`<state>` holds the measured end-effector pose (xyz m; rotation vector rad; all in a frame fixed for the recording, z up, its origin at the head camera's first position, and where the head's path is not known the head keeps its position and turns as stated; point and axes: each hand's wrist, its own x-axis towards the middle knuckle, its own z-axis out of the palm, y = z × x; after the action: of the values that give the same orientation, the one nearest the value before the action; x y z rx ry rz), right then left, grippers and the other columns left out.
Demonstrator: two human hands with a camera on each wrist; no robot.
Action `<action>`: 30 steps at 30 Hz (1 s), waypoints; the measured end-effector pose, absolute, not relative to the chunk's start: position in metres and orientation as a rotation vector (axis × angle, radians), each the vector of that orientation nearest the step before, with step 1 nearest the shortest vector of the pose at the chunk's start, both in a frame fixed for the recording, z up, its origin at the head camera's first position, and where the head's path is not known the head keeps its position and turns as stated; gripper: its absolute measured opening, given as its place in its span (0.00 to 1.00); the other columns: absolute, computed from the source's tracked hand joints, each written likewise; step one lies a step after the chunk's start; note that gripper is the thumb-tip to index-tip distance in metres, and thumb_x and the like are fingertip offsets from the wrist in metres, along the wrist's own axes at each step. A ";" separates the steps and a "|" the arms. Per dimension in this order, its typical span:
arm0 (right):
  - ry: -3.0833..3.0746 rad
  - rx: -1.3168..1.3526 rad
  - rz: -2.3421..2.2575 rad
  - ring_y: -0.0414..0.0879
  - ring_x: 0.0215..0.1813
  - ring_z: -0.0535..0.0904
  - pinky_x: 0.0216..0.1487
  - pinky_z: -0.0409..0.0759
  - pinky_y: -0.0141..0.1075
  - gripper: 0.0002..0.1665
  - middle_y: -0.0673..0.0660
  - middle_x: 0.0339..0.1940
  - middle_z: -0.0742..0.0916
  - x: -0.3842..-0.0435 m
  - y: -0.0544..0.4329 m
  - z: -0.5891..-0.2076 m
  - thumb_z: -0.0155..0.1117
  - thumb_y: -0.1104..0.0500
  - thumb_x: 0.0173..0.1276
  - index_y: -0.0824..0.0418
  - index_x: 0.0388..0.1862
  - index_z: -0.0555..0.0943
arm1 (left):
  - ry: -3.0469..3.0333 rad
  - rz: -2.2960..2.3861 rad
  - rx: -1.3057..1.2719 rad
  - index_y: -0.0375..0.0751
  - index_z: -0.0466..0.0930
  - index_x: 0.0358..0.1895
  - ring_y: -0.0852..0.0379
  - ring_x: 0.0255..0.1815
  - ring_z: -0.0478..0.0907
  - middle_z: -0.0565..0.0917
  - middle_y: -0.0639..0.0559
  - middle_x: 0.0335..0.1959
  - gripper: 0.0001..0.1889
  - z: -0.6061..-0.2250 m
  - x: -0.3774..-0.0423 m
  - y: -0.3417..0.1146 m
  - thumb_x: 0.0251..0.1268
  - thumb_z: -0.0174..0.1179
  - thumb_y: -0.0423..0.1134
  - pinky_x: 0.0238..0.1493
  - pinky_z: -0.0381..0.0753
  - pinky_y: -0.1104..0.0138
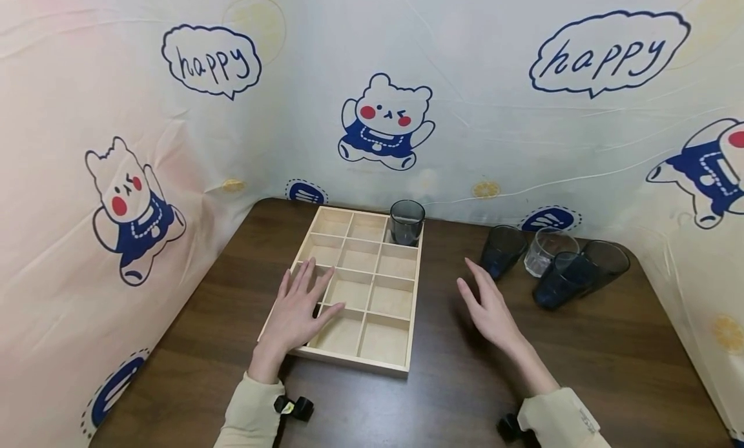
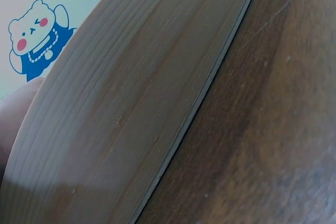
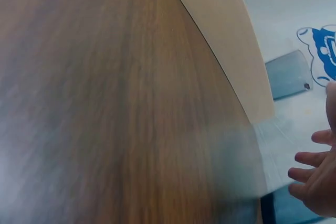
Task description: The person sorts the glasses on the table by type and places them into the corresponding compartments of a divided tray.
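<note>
Fingers (image 1: pixel 305 280) spread apart, left hand (image 1: pixel 296 315) over the divided tray (image 1: pixel 385 339), right hand (image 1: pixel 489 314) above brown table (image 1: pixel 383 409), bear-printed cloth (image 1: pixel 476 112) behind

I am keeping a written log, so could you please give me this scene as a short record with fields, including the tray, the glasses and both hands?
Container: wooden tray, twelve compartments
In tray: one dark glass, far right corner compartment
On table, right of tray: three dark glasses and one clear glass
Left hand: fingers spread over the tray's left side, holding nothing
Right hand: between tray and glasses, fingers extended, holding nothing
Backdrop: pale, printed with bears and "happy"
</note>
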<state>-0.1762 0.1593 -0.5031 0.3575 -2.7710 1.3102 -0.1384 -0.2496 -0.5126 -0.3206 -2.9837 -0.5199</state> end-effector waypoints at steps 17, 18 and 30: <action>-2.683 0.249 1.087 0.61 0.66 0.86 0.68 0.83 0.38 0.28 0.68 0.65 0.88 -0.171 0.240 -0.534 0.71 0.49 0.80 0.63 0.71 0.83 | -2.987 -0.508 -0.322 0.55 0.59 0.90 0.35 0.95 0.45 0.49 0.34 0.93 0.45 -0.512 -0.139 -0.250 0.77 0.59 0.68 0.92 0.41 0.33; -2.671 0.234 1.088 0.61 0.64 0.86 0.67 0.83 0.37 0.28 0.68 0.64 0.89 -0.172 0.246 -0.538 0.72 0.48 0.79 0.63 0.70 0.84 | -2.988 -0.510 -0.321 0.55 0.59 0.90 0.35 0.95 0.45 0.49 0.34 0.93 0.45 -0.512 -0.139 -0.250 0.77 0.59 0.68 0.92 0.41 0.33; -2.702 -0.032 1.193 0.69 0.65 0.85 0.66 0.84 0.55 0.40 0.75 0.66 0.87 -0.167 0.254 -0.523 0.73 0.50 0.77 0.71 0.77 0.73 | -2.990 -0.497 -0.316 0.55 0.59 0.90 0.35 0.94 0.46 0.49 0.34 0.93 0.45 -0.514 -0.141 -0.250 0.77 0.59 0.69 0.92 0.41 0.33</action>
<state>-0.1673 0.2541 -0.5229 -0.0322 -2.7015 1.1931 -0.1409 -0.2503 -0.5140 -0.3159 -2.9900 -0.4971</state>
